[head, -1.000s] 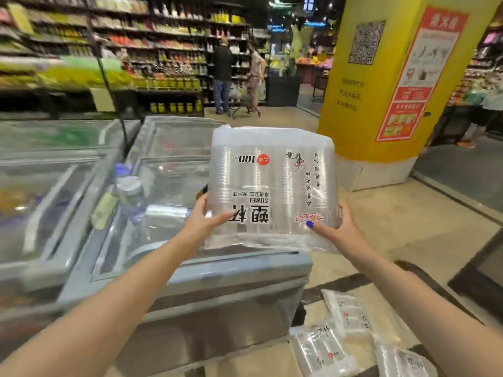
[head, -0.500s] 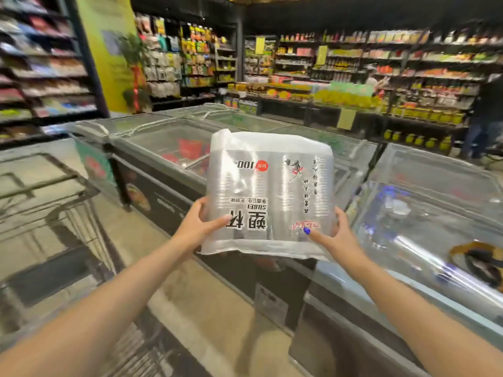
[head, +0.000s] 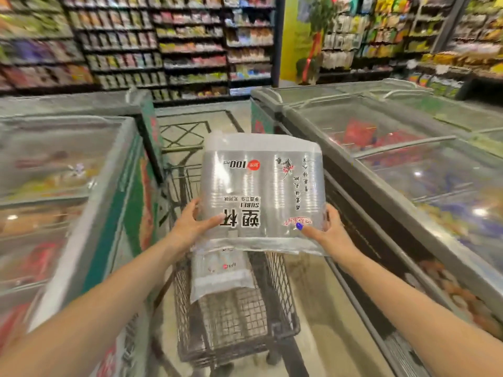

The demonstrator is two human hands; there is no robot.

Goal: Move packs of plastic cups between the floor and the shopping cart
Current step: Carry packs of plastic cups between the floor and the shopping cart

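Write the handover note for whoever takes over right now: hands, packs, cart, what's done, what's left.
Left hand: grips the held pack's left edge, thumb on its front.
Right hand: grips its right edge the same way.
The held pack hangs in the air above the shopping cart, print upside down.
Done: one other pack already lies in the cart's basket.
Left: lower the held pack in beside it and release. No packs on the floor are in view here, so look around for more.

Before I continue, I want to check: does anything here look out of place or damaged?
Only one oddity: the pack of cups, held by the left hand and right hand above the shopping cart, is upside down, so its print reads inverted. No visible damage.
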